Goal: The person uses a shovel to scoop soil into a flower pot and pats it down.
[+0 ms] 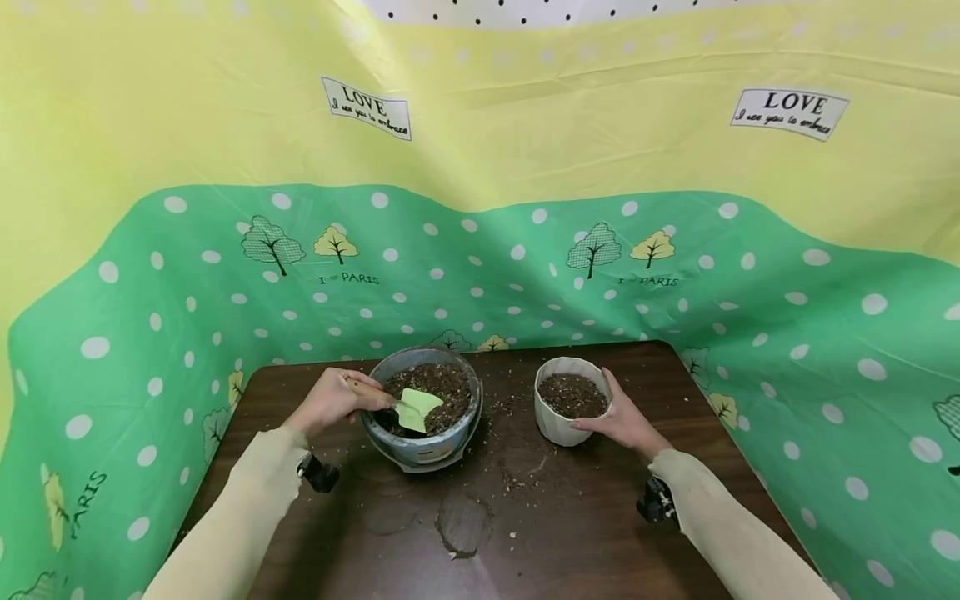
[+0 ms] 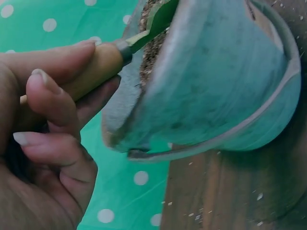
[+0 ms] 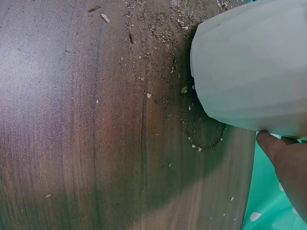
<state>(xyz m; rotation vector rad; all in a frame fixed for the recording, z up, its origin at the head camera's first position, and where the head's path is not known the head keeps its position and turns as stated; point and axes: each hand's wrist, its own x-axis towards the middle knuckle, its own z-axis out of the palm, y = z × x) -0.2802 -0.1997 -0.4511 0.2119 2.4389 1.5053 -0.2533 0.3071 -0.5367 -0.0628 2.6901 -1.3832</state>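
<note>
My left hand (image 1: pixel 337 398) grips the wooden handle of a small garden trowel (image 1: pixel 417 410) with a light green blade. The blade lies over the dark soil inside a bluish-grey bucket (image 1: pixel 431 452), and the handle crosses its left rim. In the left wrist view, thumb and fingers wrap the trowel handle (image 2: pixel 98 67) beside the bucket wall (image 2: pixel 216 76). On the right stands a white ribbed flower pot (image 1: pixel 557 427) with soil in it. My right hand (image 1: pixel 624 417) holds this pot by its right side, thumb in front and fingers toward the back.
Everything stands on a dark brown wooden table (image 1: pixel 577 533). Spilled soil crumbs (image 1: pixel 517 479) lie between the two containers, and a ring of soil (image 1: pixel 489 525) marks the table in front. A green and yellow patterned cloth (image 1: pixel 480 250) hangs around the back and sides.
</note>
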